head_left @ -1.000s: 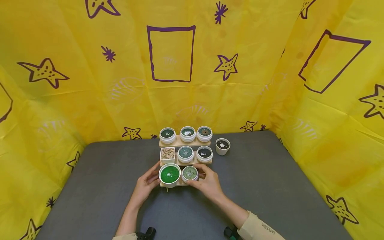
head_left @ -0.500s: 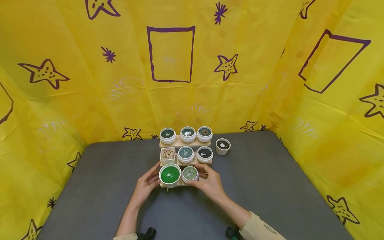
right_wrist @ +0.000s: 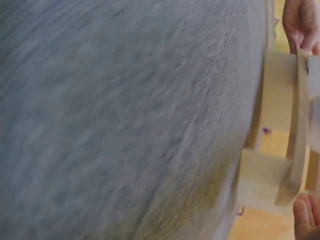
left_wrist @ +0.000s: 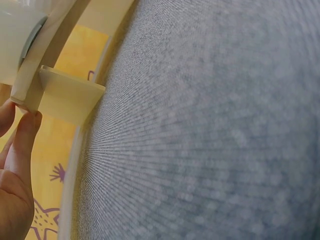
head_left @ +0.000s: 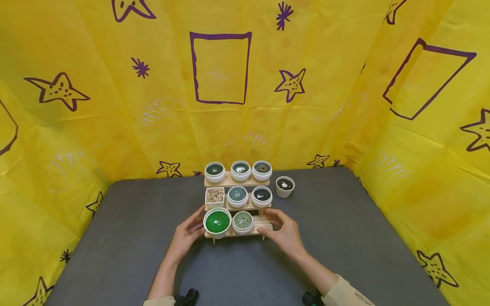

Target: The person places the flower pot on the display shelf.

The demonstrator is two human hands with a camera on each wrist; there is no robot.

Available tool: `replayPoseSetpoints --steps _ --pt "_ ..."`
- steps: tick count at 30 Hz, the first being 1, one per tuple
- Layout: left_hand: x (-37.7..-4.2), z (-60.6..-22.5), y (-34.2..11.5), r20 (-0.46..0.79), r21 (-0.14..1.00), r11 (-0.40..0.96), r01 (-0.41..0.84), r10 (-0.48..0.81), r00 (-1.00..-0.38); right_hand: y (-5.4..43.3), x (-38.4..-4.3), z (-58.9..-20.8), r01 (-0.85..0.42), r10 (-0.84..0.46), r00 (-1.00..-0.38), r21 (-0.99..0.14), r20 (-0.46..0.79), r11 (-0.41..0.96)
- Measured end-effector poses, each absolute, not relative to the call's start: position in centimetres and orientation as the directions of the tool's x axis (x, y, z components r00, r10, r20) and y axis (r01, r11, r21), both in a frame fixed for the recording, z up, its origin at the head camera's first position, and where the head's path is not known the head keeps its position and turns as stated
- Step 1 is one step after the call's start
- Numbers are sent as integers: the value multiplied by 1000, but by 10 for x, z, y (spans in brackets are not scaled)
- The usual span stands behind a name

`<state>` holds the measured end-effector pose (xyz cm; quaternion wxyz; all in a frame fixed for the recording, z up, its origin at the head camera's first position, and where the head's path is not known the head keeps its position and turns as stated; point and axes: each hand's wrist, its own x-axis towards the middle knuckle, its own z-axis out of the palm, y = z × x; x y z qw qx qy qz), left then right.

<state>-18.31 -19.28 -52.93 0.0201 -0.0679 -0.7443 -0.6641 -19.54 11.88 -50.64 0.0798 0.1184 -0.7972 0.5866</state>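
A three-tier wooden stand [head_left: 264, 223] carries small pots in rows. On its lowest tier are a white pot with a bright green surface [head_left: 217, 222] and a smaller pot with a speckled pale-green top [head_left: 243, 221]. My left hand [head_left: 185, 235] pinches the left end of that tier beside the bright green pot; its fingertips meet at the board's end in the left wrist view. My right hand [head_left: 285, 233] is at the tier's right end, thumb in front and fingers behind, partly hidden. In the right wrist view, its fingers [right_wrist: 303, 212] lie close beside the board end.
Above, the middle tier bears a square pot of pebbles [head_left: 215, 196] and two round pots; three more stand on the top tier. A lone dark-topped cup [head_left: 285, 186] sits on the grey table [head_left: 344, 238] right of the stand. Yellow patterned cloth [head_left: 218, 127] encloses the back and sides.
My right hand has let go of the speckled pale-green pot and moved right to the end of the lowest tier, uncovering its bare slats. My left hand stays put.
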Motion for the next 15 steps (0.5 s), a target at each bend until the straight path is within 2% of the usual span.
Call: replayPoseSetpoints --steps 7,15 --pt "-184 -530 -192 118 986 106 126 75 -990 136 -202 -509 -248 -40 -967 -889 252 384" --pt "-184 -531 -193 118 986 107 125 74 -990 152 -211 -506 -229 17 -966 -880 259 417"
